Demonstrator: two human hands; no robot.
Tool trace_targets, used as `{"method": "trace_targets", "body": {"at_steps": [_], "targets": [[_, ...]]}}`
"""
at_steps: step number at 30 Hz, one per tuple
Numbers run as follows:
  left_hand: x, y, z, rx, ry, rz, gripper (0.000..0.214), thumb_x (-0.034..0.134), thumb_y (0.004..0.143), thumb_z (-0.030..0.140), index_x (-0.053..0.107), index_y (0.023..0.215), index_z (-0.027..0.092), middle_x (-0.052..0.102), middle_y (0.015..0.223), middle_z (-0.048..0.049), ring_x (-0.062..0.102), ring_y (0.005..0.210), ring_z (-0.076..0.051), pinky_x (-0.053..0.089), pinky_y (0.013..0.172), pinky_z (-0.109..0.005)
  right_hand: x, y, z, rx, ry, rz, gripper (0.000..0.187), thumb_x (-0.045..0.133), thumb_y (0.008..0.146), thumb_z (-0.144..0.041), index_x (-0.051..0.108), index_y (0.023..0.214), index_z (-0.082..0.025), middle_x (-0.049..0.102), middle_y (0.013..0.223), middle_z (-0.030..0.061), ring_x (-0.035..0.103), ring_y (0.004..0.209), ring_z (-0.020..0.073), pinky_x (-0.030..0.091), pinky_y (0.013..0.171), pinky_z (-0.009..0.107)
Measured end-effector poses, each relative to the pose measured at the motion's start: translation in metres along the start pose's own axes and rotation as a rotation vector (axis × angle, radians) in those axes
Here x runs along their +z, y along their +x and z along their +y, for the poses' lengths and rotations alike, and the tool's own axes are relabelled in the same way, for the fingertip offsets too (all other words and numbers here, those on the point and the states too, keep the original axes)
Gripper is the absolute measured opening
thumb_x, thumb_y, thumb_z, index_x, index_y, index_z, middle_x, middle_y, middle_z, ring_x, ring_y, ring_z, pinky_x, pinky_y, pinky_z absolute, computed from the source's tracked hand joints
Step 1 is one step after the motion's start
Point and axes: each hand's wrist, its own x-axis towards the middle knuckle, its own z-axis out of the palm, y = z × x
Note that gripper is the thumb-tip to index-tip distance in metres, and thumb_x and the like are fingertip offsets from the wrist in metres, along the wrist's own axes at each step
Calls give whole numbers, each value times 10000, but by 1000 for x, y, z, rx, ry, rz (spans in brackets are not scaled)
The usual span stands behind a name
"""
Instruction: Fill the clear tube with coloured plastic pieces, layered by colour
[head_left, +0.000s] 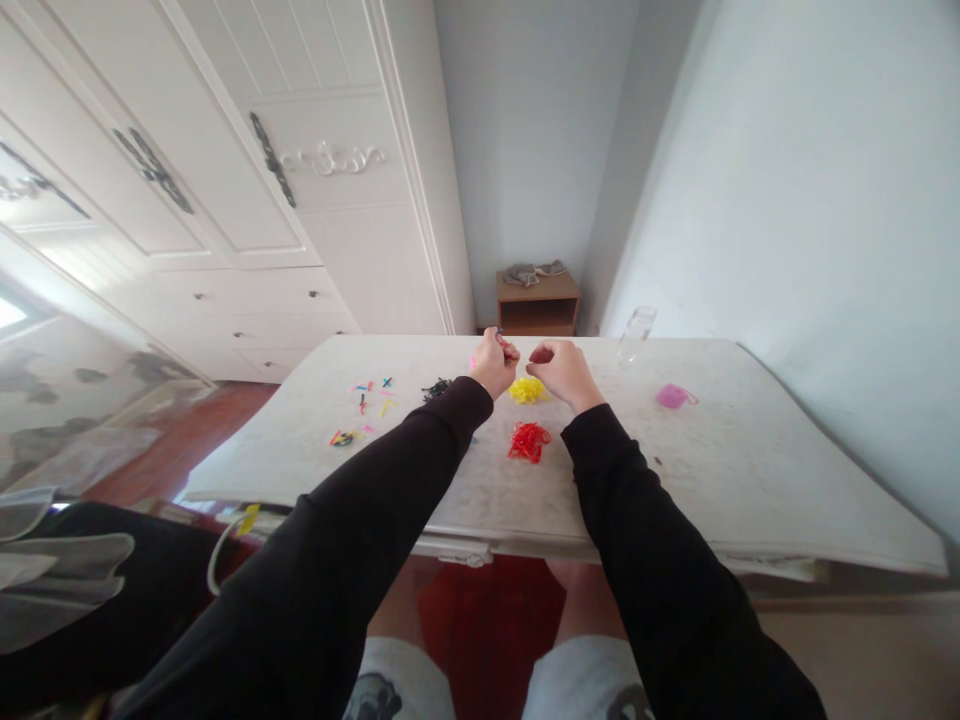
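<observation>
My left hand (495, 362) is closed in a pinch above the white table (720, 480), holding a small dark band at its fingertips. My right hand (561, 372) is curled shut close beside it; what its fingers hold is too small to make out. A yellow pile of small bands (527, 390) lies just below and between the hands. A red pile (529, 441) lies nearer to me. A black pile (436, 388) sits left of my left hand.
Scattered coloured bands (366, 400) lie on the table's left part. A pink item (673, 397) lies to the right, and a clear glass (637, 334) stands at the far edge. White wardrobe doors (225, 180) fill the left; a wooden nightstand (537, 303) stands behind the table.
</observation>
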Motion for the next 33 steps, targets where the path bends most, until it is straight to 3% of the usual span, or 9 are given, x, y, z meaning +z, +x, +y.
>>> {"method": "trace_targets", "body": {"at_steps": [7, 16, 21, 24, 27, 30, 33], "targets": [[2, -3, -2, -3, -2, 2, 394, 461, 1004, 210, 310, 639, 215, 250, 509, 91, 271, 395, -59, 258, 437, -185, 3, -2, -7, -45, 152, -109, 120, 802, 751, -264, 760, 724, -154, 780, 757, 66, 715, 760, 209, 487, 707, 294], [-6, -6, 14, -29, 11, -34, 397, 439, 1018, 200, 302, 645, 210, 213, 526, 101, 230, 370, -34, 150, 387, -164, 0, -4, -4, -39, -75, -28, 107, 708, 741, -151, 713, 645, -198, 747, 716, 59, 676, 725, 209, 456, 690, 315], [-15, -15, 24, -112, 81, -136, 414, 502, 993, 187, 309, 627, 210, 216, 533, 101, 202, 360, -32, 104, 356, -174, 0, -4, -2, -35, -174, -4, 76, 725, 716, -135, 715, 672, -196, 749, 745, 76, 668, 747, 220, 468, 723, 327], [-21, -21, 28, -183, 149, -214, 414, 513, 987, 177, 329, 618, 209, 237, 529, 98, 195, 357, -37, 97, 344, -178, 0, -3, -6, -81, -39, 41, 101, 661, 792, -173, 721, 713, -191, 749, 743, 55, 675, 742, 201, 476, 725, 311], [-25, -24, 28, -213, 208, -255, 413, 508, 1004, 198, 359, 618, 204, 249, 515, 98, 201, 353, -38, 106, 340, -172, 2, -4, -12, -157, 182, -31, 152, 651, 855, -279, 739, 780, -181, 776, 796, 57, 701, 758, 195, 501, 733, 303], [-27, -24, 25, -191, 252, -257, 424, 485, 1028, 224, 375, 620, 195, 256, 495, 96, 223, 344, -32, 115, 346, -155, 6, -7, -15, -199, 330, -128, 189, 732, 824, -358, 764, 860, -175, 806, 876, 75, 735, 811, 211, 541, 777, 314], [-28, -25, 20, -165, 294, -238, 424, 537, 1010, 243, 383, 619, 193, 286, 494, 91, 247, 344, -27, 112, 350, -149, 8, -9, -17, -183, 386, -146, 166, 778, 778, -314, 782, 874, -178, 815, 877, 70, 753, 835, 222, 565, 817, 331]]}}
